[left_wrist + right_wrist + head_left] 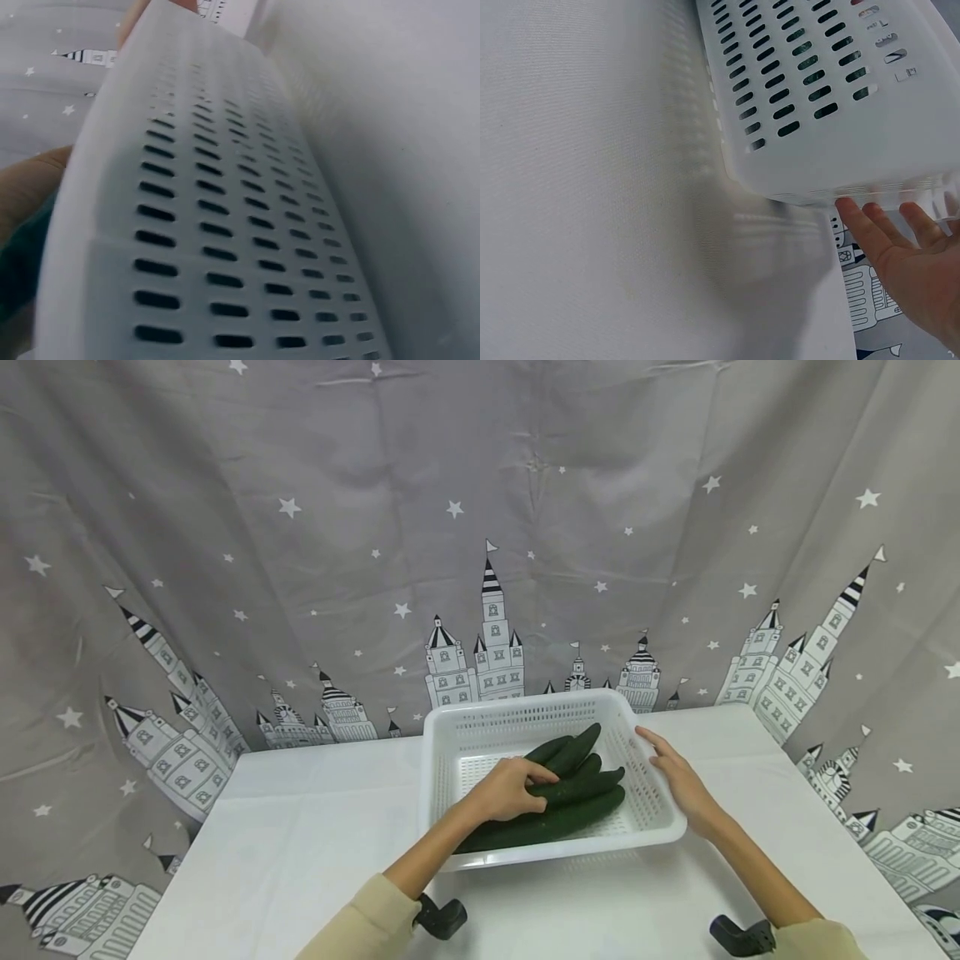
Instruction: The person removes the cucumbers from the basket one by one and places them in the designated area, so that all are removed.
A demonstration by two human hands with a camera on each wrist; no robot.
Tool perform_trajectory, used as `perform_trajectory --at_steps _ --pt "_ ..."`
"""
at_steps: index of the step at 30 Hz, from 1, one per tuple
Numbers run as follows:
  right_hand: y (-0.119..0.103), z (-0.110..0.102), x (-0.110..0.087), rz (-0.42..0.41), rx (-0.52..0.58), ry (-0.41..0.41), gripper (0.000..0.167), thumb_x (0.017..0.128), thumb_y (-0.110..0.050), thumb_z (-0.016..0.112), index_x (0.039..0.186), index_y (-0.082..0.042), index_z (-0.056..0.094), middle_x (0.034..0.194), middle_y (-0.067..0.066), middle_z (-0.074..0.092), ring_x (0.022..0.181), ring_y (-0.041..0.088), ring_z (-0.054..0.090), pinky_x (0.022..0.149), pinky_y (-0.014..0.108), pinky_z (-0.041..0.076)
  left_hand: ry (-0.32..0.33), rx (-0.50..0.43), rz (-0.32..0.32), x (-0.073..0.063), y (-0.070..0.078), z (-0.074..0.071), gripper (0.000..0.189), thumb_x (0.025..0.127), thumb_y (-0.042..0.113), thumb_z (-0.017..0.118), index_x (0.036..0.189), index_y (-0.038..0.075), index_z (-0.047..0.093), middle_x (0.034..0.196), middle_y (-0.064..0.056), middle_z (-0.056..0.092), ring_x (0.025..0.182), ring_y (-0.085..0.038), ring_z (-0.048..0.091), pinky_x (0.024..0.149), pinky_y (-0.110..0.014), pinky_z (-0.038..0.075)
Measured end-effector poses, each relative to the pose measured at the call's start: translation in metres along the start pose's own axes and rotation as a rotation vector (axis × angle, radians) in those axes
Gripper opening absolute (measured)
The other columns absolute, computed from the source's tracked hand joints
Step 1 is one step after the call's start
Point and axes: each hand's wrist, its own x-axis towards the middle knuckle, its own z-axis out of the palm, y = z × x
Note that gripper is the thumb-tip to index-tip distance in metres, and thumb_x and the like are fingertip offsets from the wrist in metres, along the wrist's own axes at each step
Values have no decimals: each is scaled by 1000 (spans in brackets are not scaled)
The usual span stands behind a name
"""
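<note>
A white perforated plastic basket (pixel 480 858) stands on the table with several dark green cucumbers (pixel 576 750) in it. My left hand (pixel 504 789) reaches over the basket's near wall, its thumb and fingers around the left end of a middle cucumber (pixel 581 787). Below it, a longer cucumber (pixel 555 823) lies along the near wall. Only part of that hand (pixel 30 187) shows past the rim in the left wrist view. At the basket's right side, my right hand (pixel 681 783) rests its fingers against the outer wall. In the right wrist view its fingers (pixel 864 225) are extended and spread.
A white cloth covers the table (pixel 322 827). Behind it hangs a grey curtain (pixel 480 568) printed with castles and stars. Black wrist devices sit near both sleeves, the left one (pixel 442 917) just in front of the basket.
</note>
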Motion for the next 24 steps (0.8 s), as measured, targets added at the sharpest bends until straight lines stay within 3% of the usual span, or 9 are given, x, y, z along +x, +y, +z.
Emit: perform_trajectory --at_steps 6,10,19,24 --pt "1 0 0 -5 11 0 53 107 -12 22 159 -5 18 160 26 17 138 50 30 92 24 42 38 -9 26 -6 6 -16 39 83 3 73 122 6 72 114 -8 70 97 -17 62 84 -30 51" --pt "1 0 0 1 13 5 53 107 -13 22 159 -6 18 161 25 16 139 50 29 93 23 41 90 -40 32 -13 9 -29 41 83 2 72 124 4 70 118 -8 69 91 -17 60 77 -30 51" --pt "3 0 -2 15 0 21 52 108 -13 23 160 -8 19 162 23 16 141 48 28 94 21 39 224 -81 -2 -37 5 -57 43 81 1 70 125 6 70 118 -8 70 93 -20 65 72 -29 53" --pt "3 1 0 10 3 28 52 107 -12 23 159 -6 20 162 23 16 141 48 27 97 24 39 292 -71 -77 -56 -2 -72 43 85 3 70 128 9 69 123 -9 68 107 -30 64 77 -37 54"
